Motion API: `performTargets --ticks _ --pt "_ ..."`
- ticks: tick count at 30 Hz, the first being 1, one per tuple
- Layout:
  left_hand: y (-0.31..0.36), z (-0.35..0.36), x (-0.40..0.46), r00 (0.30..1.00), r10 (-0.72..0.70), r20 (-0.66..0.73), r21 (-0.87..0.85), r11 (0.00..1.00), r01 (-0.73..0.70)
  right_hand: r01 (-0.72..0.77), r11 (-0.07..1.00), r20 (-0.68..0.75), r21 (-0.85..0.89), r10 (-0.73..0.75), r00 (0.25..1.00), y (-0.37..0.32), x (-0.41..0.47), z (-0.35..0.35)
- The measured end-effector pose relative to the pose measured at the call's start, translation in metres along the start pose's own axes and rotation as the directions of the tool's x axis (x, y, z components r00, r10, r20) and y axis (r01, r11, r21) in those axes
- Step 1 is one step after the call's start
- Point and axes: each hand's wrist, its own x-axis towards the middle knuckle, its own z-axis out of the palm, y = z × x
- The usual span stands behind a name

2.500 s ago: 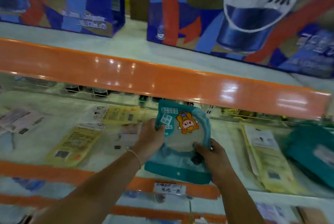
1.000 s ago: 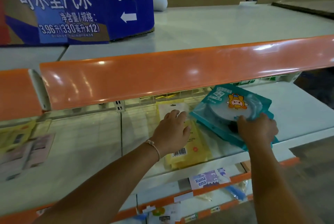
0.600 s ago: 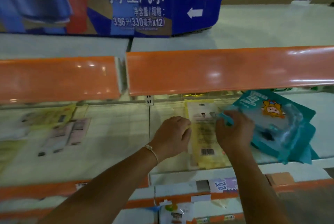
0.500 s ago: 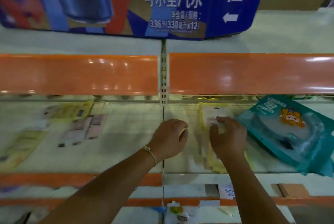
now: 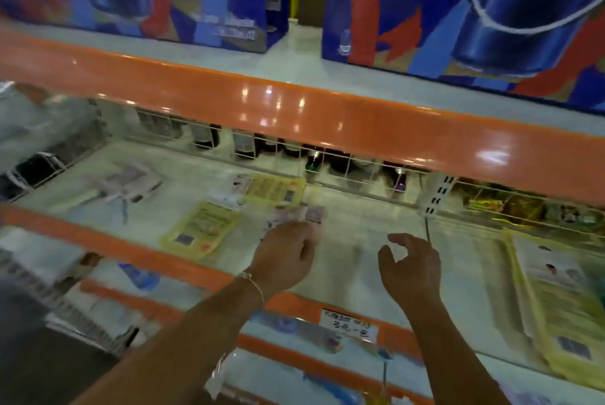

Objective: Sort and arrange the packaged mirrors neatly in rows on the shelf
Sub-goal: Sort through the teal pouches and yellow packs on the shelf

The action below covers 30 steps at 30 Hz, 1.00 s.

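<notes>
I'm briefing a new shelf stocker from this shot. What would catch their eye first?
Probably the glossy orange shelf edge running across the middle, with big blue cola cartons standing on the shelf above it. Below, the left hand and right hand reach over the pale shelf, holding nothing, with yellow packets lying flat to their left and far right.

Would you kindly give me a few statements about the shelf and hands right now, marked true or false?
1. The right hand holds a teal packet. False: it holds nothing, fingers loosely curled.
2. The left hand reaches toward a pinkish packet. True.
3. A yellow packet lies left of the left hand. True.
4. The shelf edge is green. False: it is orange.
5. Blue cartons stand on the level above. True.
</notes>
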Motion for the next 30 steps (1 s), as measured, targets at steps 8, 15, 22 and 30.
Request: performTargets --ticks 8,15,22,30 --pt "-0.097 -0.053 -0.038 0.986 -0.163 -0.023 0.056 0.985 0.164 -0.078 0.994 0.169 0.076 0.064 0.984 -0.068 -0.033 0.076" --pt "-0.135 -0.063 -0.040 0.957 -0.288 -0.039 0.119 0.949 0.290 -0.111 0.989 0.267 0.095 0.082 0.960 -0.100 -0.040 0.107" --pt "-0.126 -0.055 -0.025 0.965 -0.261 -0.015 0.140 0.955 0.260 -0.187 0.974 0.331 0.131 0.134 0.934 -0.118 -0.001 0.116" --pt "-0.106 -0.039 -0.001 0.960 -0.280 0.008 0.139 0.951 0.276 -0.172 0.985 0.408 -0.001 0.157 0.899 -0.133 0.053 0.117"
